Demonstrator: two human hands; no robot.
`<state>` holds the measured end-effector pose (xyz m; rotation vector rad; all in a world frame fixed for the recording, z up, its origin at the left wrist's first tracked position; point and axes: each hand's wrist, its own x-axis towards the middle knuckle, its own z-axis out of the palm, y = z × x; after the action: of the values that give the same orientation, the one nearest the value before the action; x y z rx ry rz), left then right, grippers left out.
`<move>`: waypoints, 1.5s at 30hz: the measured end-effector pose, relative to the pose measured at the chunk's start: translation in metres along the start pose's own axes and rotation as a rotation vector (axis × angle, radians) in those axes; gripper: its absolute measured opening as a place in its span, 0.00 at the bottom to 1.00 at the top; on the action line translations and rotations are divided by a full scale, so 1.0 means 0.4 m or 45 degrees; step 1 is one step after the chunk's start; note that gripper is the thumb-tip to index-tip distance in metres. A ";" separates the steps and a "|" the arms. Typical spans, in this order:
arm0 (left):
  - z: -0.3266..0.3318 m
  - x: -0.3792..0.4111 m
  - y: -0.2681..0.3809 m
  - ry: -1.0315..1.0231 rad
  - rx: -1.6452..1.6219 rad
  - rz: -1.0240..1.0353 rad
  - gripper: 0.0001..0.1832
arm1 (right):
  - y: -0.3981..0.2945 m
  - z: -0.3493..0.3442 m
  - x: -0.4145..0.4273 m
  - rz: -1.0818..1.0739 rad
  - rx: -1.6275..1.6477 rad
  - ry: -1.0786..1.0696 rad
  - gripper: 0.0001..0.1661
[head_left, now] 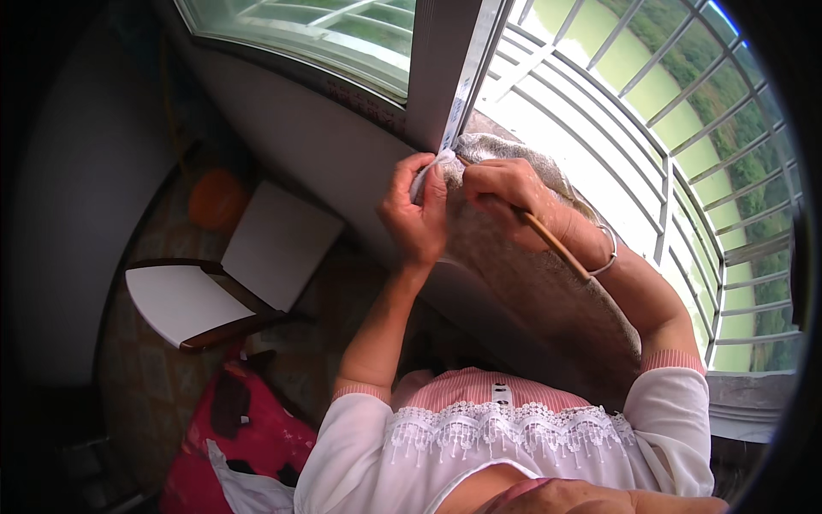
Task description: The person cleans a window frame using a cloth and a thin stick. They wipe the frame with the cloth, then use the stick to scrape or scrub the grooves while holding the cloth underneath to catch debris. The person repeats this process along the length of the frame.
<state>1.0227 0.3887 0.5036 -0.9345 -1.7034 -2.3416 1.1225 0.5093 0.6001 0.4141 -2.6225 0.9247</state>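
Both of my hands are at the foot of the window frame's upright (443, 70), over the window sill (514, 276). My left hand (417, 205) pinches a small white cloth (444, 156) between thumb and fingers. In my right hand (514, 199) is a thin wooden stick (557, 247); its tip reaches the cloth by the frame's corner, and its other end points back toward my forearm. A grey-beige towel (546, 167) lies crumpled on the sill behind my right hand.
Outside the opening stands a metal window grille (668, 193). A glass pane (308, 45) is at upper left. Below left are a chair with a white seat (186, 302), a round orange object (217, 199) and red patterned fabric (244, 437).
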 end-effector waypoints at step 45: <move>0.011 -0.053 0.014 -0.131 0.253 0.351 0.06 | 0.043 -0.025 0.013 0.139 0.213 0.122 0.05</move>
<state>1.0441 0.3850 0.4978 -1.1828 -1.6805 -1.9445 1.1134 0.5280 0.6001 0.2612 -2.5109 1.1750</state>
